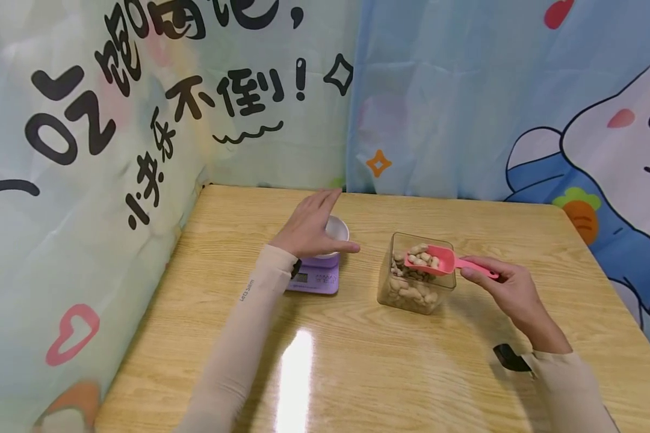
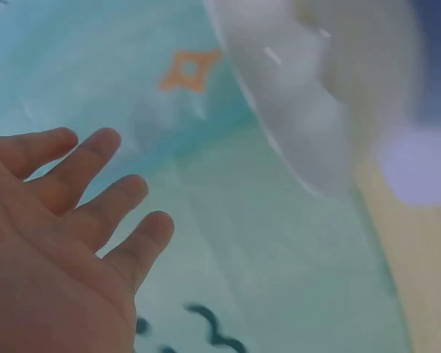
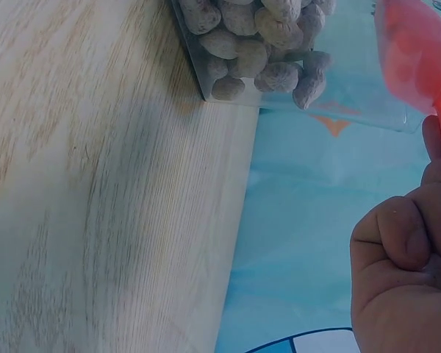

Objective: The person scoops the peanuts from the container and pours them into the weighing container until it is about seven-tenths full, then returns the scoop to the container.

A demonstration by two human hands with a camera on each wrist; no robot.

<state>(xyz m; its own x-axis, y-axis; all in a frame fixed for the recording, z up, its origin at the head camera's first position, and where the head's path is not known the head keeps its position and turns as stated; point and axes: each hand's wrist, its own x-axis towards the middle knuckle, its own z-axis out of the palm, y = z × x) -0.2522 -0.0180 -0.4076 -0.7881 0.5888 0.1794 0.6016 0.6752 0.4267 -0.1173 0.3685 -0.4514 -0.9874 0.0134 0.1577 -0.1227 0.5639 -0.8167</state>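
Observation:
My right hand (image 1: 511, 291) grips the handle of a pink scoop (image 1: 446, 261) that carries several unshelled peanuts (image 1: 422, 257). The scoop is over the open top of a clear square container (image 1: 439, 304), which has more peanuts (image 3: 264, 44) inside. At the left, my left hand (image 1: 314, 227) is spread beside and partly in front of a white bowl (image 1: 337, 228) on a purple kitchen scale (image 1: 327, 282). In the left wrist view the fingers (image 2: 95, 162) are extended, apart from the blurred bowl (image 2: 294, 88). What the bowl contains is hard to make out.
Everything stands on a light wooden table (image 1: 390, 373). A printed cloth backdrop (image 1: 422, 96) runs along its back edge, and another printed cloth (image 1: 86, 240) borders the left side. The container is to the right of the scale with table surface between them.

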